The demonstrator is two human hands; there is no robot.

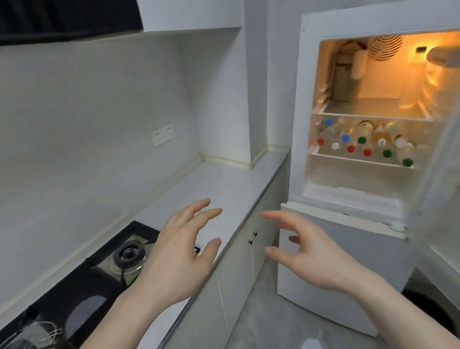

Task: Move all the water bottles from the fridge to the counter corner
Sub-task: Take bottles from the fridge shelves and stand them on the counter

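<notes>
The fridge (304, 124) stands open at the right, lit inside. Several water bottles (364, 143) with red, blue, green and white caps lie on its middle shelf, caps facing me. The white counter corner (222, 172) sits left of the fridge and holds nothing. My left hand (181, 255) hovers over the counter's front edge, fingers spread and holding nothing. My right hand (304, 249) hovers in front of the lower fridge door, fingers loosely curved, also holding nothing. Both hands are well short of the bottles.
A black gas hob (65, 304) with two burners fills the counter at the lower left. The open fridge door (455, 175) stands at the far right with pale round items in its rack. A wall socket (162, 134) is above the counter. Cabinet doors (237, 289) run below.
</notes>
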